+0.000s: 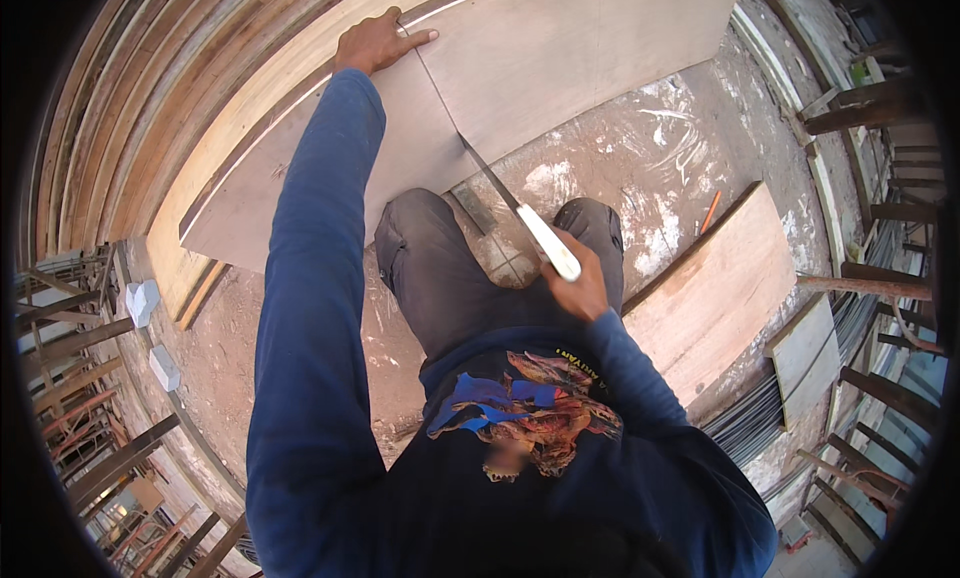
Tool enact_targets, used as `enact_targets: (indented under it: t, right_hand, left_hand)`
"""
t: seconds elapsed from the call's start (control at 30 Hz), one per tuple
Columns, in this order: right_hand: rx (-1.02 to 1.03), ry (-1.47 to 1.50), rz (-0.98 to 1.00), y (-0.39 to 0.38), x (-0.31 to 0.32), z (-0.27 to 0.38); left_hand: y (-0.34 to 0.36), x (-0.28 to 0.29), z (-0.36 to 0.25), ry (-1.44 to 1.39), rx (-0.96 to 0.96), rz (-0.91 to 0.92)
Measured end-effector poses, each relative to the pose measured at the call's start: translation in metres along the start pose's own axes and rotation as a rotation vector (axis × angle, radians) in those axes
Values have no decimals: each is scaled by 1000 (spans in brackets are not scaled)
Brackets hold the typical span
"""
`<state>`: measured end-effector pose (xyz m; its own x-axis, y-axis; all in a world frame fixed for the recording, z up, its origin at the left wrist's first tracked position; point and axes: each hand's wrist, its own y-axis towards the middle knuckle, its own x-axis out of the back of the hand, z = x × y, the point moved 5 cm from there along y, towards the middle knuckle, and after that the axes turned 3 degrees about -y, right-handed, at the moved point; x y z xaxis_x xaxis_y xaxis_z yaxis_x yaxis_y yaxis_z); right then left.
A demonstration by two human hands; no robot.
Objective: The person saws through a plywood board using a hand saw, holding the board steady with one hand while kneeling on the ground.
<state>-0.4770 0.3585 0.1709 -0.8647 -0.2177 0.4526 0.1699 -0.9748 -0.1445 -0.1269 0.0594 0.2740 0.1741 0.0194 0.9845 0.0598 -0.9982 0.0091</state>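
Observation:
A large plywood sheet (pixel 560 48) lies in front of my knees, with a thin dark line running across it from its far edge to its near part. My left hand (pixel 378 44) presses on the sheet's far edge beside that line, thumb stretched out. My right hand (pixel 580 286) is closed round the white handle of a handsaw (pixel 540 233). The saw's narrow dark blade slants away from me, its far end at the line on the sheet. Below the near edge, between my knees, a short grey block (pixel 473 210) sits on the floor.
Long stacked boards (pixel 130 108) stand along the far left. A smaller plywood piece (pixel 720 288) lies right of my knee, with an orange pencil-like stick (pixel 711 212) beside it. Dark rods (pixel 745 423) and a grey panel (pixel 806 363) are farther right. Two pale blocks (pixel 163 368) lie at left.

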Motion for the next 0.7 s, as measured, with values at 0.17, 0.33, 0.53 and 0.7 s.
enact_targets:
  t: [0.17,0.33,0.53,0.7]
  right_hand:
    - [16,56,40,-65,44,28]
    - [-27,-74,-79,76,-45,10]
    - [11,-1,71,-47,38,37]
    - [-14,23,51,-13,21,13]
  left_hand:
    - [-14,-7,5,-5,38,66]
    - [-21,-7,-32,-36,-16,48]
    - [-14,-10,-3,-35,3,50]
    - [-10,-13,5,33,10,-13]
